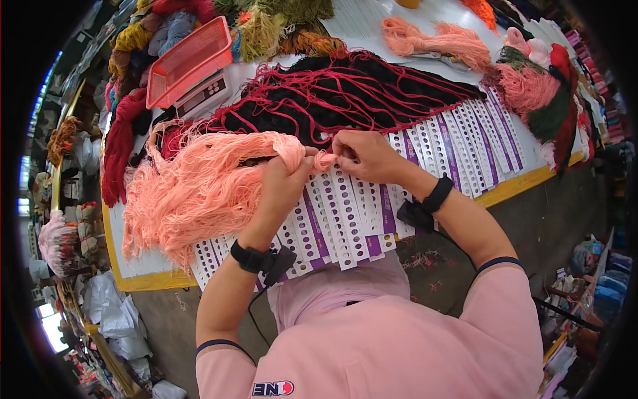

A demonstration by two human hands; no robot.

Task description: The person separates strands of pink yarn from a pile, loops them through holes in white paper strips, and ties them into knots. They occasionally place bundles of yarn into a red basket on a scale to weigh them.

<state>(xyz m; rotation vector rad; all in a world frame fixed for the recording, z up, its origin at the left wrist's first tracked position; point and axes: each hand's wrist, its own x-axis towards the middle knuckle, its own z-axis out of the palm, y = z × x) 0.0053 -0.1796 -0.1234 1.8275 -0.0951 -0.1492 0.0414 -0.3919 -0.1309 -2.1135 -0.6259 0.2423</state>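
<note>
Peach yarn (206, 183) on cards (342, 219) and table (136, 266), spread leftward from its gathered end, long axis roughly crosswise. Gripped there by the left hand (287, 183), nearer the bulk; pinched at the tip by the right hand (364, 156). Just beyond, black-and-red yarn (312, 96).

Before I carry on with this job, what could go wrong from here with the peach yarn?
The peach yarn's loose strands are spread out and could tangle. They lie close beside the red and black strands, so might snag there. The gathered end, between the left hand and right hand, could slip if a grip loosens.
</note>
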